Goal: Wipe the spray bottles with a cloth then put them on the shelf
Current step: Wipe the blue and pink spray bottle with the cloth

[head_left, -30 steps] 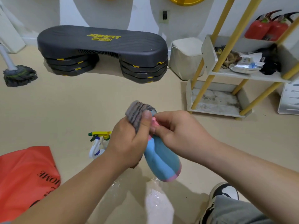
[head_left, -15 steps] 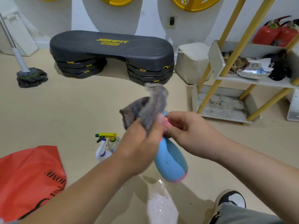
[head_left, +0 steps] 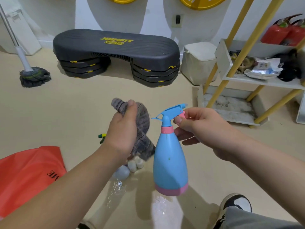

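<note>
A blue spray bottle (head_left: 170,161) with a pink collar and pink base hangs upright above the floor. My right hand (head_left: 199,128) grips it by the pink trigger and neck. To its left, my left hand (head_left: 122,133) is closed on a grey striped cloth (head_left: 142,129), which is clear of the bottle. A second spray bottle (head_left: 123,172) with a yellow-green nozzle stands on the floor, mostly hidden behind my left hand and the cloth. The yellow-framed white shelf (head_left: 264,81) stands at the right.
A black step platform (head_left: 115,53) sits ahead by the wall, a mop (head_left: 33,75) to the left, a white box (head_left: 198,63) beside the shelf. A red bag (head_left: 28,176) lies lower left. Wet patches (head_left: 163,210) are on the floor. My shoe (head_left: 236,202) is lower right.
My left hand has pulled the cloth off the bottle's head and moved left. The bottle has swung from tilted to upright, with its blue nozzle uncovered.
</note>
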Demonstrator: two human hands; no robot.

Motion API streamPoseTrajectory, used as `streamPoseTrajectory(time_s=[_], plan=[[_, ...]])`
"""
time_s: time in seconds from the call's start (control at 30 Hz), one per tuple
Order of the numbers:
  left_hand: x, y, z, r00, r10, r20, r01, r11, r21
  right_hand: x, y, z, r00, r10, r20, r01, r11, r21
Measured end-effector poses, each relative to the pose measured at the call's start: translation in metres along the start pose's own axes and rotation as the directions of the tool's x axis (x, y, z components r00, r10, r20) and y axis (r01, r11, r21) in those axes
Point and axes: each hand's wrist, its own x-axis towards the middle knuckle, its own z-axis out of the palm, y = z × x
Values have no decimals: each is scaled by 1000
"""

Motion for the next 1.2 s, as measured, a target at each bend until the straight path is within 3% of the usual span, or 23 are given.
streamPoseTrajectory(time_s=[0.07,0.13,0.2,0.23,0.33,0.43,0.6,0.67,0.73,0.83,0.9,1.0,1.1,1.2], plan=[[-18,-1,4,968,235,90,-250,945,213,-1,-1,3,1000,-4,9,5,1000,-18],[-28,-11,8,816,478,324,-573,739,354,-3,-2,12,998,-60,38,63,994,-93],[-23,-22,8,639,551,537,-769,466,438,-4,-4,19,984,-173,51,179,966,-188],[-18,-25,8,614,542,574,-789,441,428,-5,-6,22,974,-219,63,227,951,-210],[-10,-21,6,748,489,448,-657,636,404,-9,-11,26,948,-293,123,315,914,-256],[-11,-19,5,810,490,321,-586,673,451,-10,-12,26,948,-276,158,313,902,-298],[6,-10,4,950,307,60,-308,885,350,-11,-17,20,979,-117,165,151,966,-211],[16,-2,-5,969,246,-36,-223,923,312,-9,-15,14,991,-59,123,82,979,-189],[15,5,-10,972,233,-32,-214,933,291,-8,-13,8,996,-8,90,24,983,-180],[-1,10,-2,959,258,119,-283,902,325,-8,-9,3,997,49,53,-41,988,-150],[-10,3,3,886,359,295,-460,765,451,-8,-9,4,998,38,57,-28,986,-163],[-22,-11,8,755,359,549,-651,514,558,-12,-11,10,990,-72,125,92,982,-166],[-27,-13,8,772,427,471,-635,551,541,-18,-12,17,968,-161,192,178,981,-78],[-18,-14,9,810,475,344,-584,605,541,-16,-11,17,973,-142,185,164,980,-112]])
